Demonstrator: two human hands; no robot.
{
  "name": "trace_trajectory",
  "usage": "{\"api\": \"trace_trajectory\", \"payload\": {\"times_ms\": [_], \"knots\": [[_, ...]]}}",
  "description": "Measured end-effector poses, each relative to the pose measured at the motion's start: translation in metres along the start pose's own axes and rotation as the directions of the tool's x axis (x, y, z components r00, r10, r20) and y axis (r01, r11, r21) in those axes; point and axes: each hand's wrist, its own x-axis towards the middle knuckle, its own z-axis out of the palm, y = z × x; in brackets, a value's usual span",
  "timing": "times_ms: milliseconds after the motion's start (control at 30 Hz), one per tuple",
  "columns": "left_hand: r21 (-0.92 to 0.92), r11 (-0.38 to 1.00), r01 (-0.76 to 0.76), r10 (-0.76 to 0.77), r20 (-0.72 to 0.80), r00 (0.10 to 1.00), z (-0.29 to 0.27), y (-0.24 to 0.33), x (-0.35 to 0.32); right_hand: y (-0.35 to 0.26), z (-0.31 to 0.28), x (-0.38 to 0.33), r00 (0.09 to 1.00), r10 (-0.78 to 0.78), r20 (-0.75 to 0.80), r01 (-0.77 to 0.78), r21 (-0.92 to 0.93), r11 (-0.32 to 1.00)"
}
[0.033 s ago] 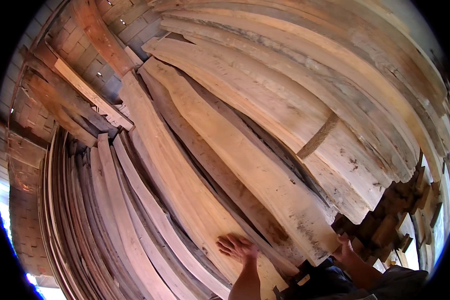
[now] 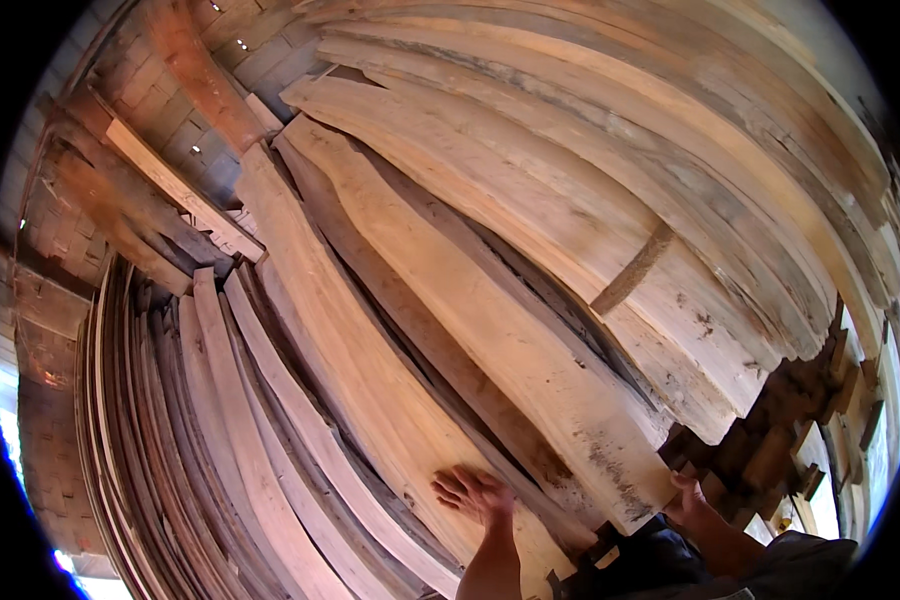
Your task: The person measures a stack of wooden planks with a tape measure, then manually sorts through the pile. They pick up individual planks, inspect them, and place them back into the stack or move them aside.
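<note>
Many long rough-sawn planks lean in a stack in front of me. My left hand [image 2: 475, 495] lies flat with fingers spread on the face of a pale plank [image 2: 370, 380] near its lower end. My right hand [image 2: 692, 500] is curled around the lower right corner of a wide light plank [image 2: 490, 320], which lies on top of the others. A dark sleeve covers my right forearm at the lower edge.
More wide boards [image 2: 610, 160] fan out above and to the right, one with a short cross batten [image 2: 632, 268]. Thin boards [image 2: 170, 440] stand on edge at the left. A brick wall with reddish beams [image 2: 205, 80] rises behind. Short wood offcuts [image 2: 785, 425] are piled at the right.
</note>
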Motion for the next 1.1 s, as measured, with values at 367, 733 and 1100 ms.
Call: {"api": "trace_trajectory", "payload": {"times_ms": [367, 733, 1100], "knots": [[-0.387, 0.911, 0.145, -0.068, 0.205, 0.976, -0.026, -0.008, -0.007, 0.082, 0.028, -0.062, 0.99, 0.138, -0.015, -0.138, -0.248, 0.959], [-0.691, -0.051, 0.721, 0.073, 0.718, 0.692, -0.098, -0.015, -0.094, 0.105, 0.029, -0.064, 0.979, 0.198, 0.04, -0.155, -0.48, 0.863], [-0.708, -0.117, 0.697, -0.051, 0.705, 0.707, -0.083, 0.033, -0.106, 0.067, 0.02, -0.043, 0.974, 0.203, 0.1, -0.155, -0.356, 0.922]]}}
